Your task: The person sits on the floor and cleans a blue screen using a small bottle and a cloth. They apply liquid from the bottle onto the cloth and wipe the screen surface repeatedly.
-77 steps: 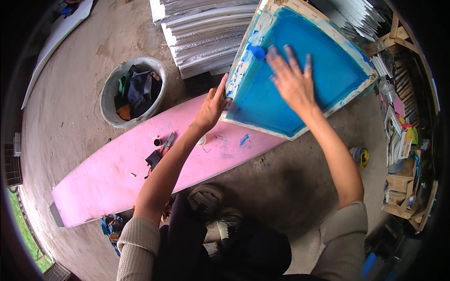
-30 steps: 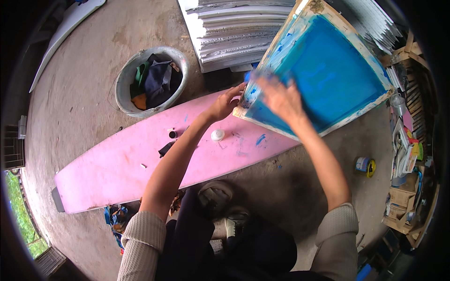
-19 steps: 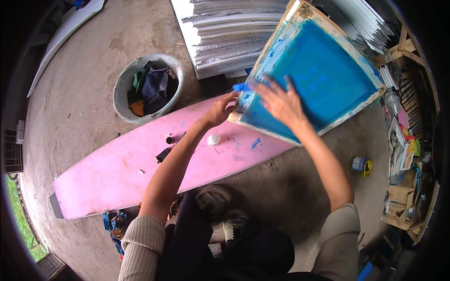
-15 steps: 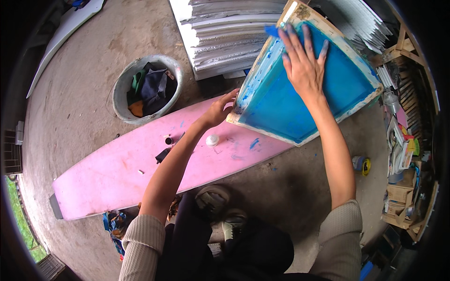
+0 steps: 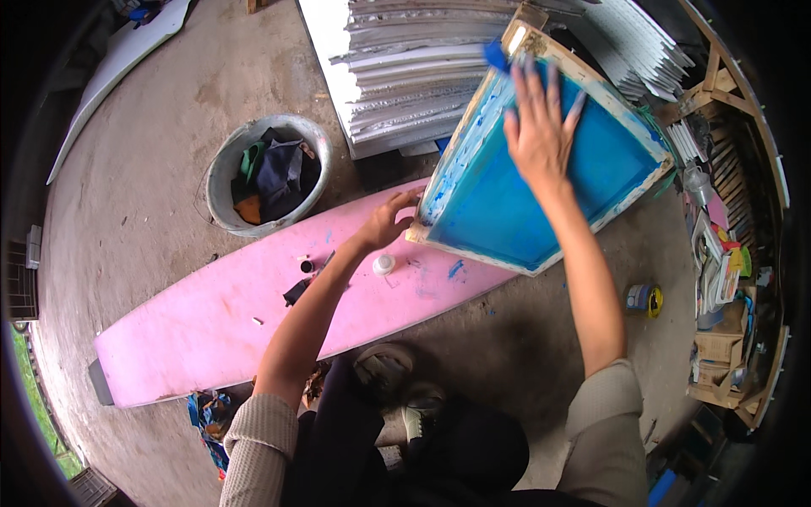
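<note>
A wooden-framed screen (image 5: 498, 194) with blue mesh, its rim smeared with paint, is tilted above the far right end of a pink board (image 5: 203, 325). My left hand (image 5: 387, 224) grips the screen's near left edge, thumb and fingers at the wood. Flat on the mesh near the far end lies my right hand (image 5: 541, 139), fingers spread and tips stained dark. A small blue piece (image 5: 496, 56) sticks out at the far left rim. On the pink board stand a white bottle (image 5: 384, 265) and a small black pot (image 5: 307, 266), beside a black object (image 5: 296, 292).
A metal tub (image 5: 221, 203) of dark cloths stands beyond the board. Stacked white foam sheets (image 5: 397, 76) rise behind the screen. On the floor at right lies a can (image 5: 644, 300) with a yellow rim. Cluttered shelving (image 5: 722, 355) lines the right side. My shoes are below the board.
The view has shifted slightly. The screen's right corner has come a little left, and my right hand has slid slightly nearer along the mesh. My left hand keeps its place at the edge.
</note>
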`<state>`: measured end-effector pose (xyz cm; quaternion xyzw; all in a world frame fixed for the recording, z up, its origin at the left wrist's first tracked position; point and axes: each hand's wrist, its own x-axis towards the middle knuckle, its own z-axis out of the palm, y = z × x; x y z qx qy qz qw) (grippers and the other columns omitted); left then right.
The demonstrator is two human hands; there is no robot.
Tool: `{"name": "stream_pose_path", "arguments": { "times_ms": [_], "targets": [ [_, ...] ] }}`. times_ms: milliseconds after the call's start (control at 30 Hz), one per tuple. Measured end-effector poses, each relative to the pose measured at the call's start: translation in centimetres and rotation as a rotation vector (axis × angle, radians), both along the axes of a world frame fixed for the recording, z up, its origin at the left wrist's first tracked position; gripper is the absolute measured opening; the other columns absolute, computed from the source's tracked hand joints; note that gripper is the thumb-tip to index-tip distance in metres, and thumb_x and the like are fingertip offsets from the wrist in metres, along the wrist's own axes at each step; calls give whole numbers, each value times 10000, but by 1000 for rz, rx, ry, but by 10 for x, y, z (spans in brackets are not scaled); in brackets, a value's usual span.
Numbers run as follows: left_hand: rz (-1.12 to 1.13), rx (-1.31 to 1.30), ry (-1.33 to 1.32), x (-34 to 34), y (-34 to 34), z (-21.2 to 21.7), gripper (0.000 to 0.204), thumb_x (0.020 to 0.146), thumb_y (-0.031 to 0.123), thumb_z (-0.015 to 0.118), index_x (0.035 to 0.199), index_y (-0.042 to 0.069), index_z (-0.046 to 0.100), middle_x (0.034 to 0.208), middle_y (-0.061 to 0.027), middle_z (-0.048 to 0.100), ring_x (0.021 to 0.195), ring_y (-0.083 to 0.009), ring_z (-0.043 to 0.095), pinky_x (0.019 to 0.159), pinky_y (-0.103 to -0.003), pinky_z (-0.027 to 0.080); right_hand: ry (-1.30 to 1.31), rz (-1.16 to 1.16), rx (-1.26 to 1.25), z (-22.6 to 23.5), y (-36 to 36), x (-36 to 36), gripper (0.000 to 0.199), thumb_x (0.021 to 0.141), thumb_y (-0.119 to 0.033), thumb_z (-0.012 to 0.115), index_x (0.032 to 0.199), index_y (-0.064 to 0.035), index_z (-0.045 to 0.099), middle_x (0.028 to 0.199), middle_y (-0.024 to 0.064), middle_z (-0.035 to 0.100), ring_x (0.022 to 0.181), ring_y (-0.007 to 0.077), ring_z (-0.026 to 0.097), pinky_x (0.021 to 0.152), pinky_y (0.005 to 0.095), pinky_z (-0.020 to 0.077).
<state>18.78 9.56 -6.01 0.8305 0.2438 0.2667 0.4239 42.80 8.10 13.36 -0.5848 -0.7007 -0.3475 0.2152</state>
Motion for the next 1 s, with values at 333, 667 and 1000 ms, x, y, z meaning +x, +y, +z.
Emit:
{"name": "stream_pose_path", "arguments": {
  "times_ms": [333, 667, 1000],
  "targets": [
    [-110, -294, 42, -31, -11, -26, 547, 795, -132, 464, 1312, 47, 462, 1349, -148, 453, 1100, -257, 578, 880, -331, 499, -270, 168, -410, -89, -43, -8, 628, 881, -344, 522, 1442, -216, 270, 1494, -52, 257, 1380, 162, 223, 1093, 561, 134],
    [202, -356, -24, -63, -37, 6, 391, 834, -82, 459, 1201, 25, 544, 1164, -132, 587, 1008, -245, 613, 845, -330, 498, 37, 469, -517, -174, -93, -42, 435, 781, -11, 567, 1203, -112, 588, 1285, 37, 534, 1245, 188, 457, 1030, 389, 371],
    [867, 191, 538, -147, -135, 5, 436, 724, 169, 678, 1122, 111, 511, 1122, -127, 450, 1034, -319, 442, 853, -445, 376, 709, 239, -587, -202, -145, -117, 395, 801, 55, 528, 1163, -87, 593, 1294, 184, 465, 1056, 342, 562, 793, 384, 511]
  ]
}}
